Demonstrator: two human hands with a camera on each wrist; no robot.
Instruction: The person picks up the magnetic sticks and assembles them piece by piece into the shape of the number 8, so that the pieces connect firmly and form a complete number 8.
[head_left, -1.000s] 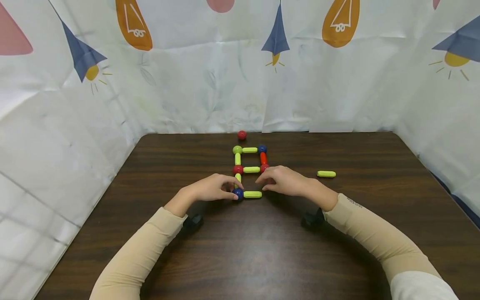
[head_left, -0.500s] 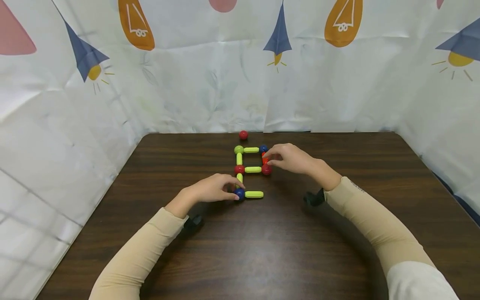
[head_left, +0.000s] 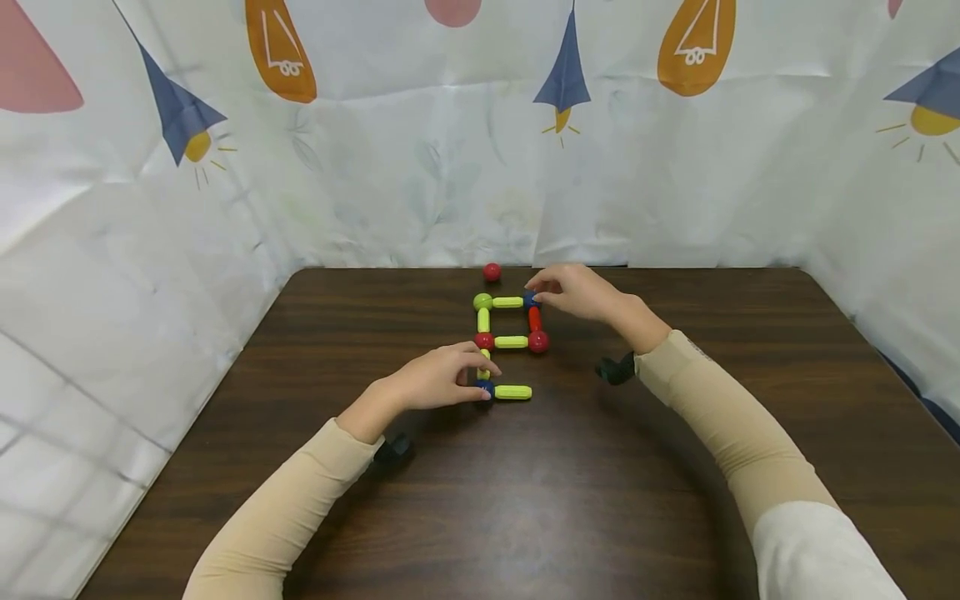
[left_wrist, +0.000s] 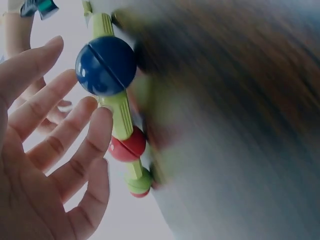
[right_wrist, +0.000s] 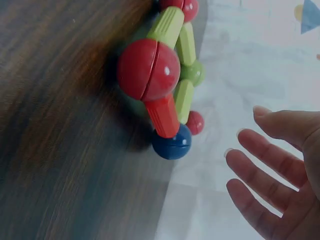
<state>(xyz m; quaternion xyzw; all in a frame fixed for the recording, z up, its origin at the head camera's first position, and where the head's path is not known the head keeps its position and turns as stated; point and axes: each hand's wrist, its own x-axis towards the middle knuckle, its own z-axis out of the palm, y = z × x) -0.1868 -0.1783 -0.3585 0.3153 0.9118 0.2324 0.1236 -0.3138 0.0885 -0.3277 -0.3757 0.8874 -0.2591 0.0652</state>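
Observation:
A flat figure of ball-and-stick pieces lies on the dark table. Its square has a green ball [head_left: 482, 302], a dark blue ball [right_wrist: 172, 142], two red balls [right_wrist: 149, 70], yellow-green sticks [head_left: 511, 342] and a red stick [head_left: 535, 320]. Another yellow-green stick runs down to the near blue ball [left_wrist: 106, 65], from which a stick [head_left: 513, 392] points right. My left hand [head_left: 442, 377] hovers loosely beside that near ball, fingers spread and apart from it in the left wrist view. With relaxed fingers, my right hand [head_left: 581, 292] is above the far blue ball, holding nothing.
A loose red ball [head_left: 492, 272] sits at the table's back edge, behind the square. Patterned white cloth [head_left: 420, 192] hangs behind and beside the dark wooden table [head_left: 480, 508].
My right hand has moved away from me, from beside the near red ball to the far blue ball. The loose yellow-green stick at right is now out of sight. My left hand stays put.

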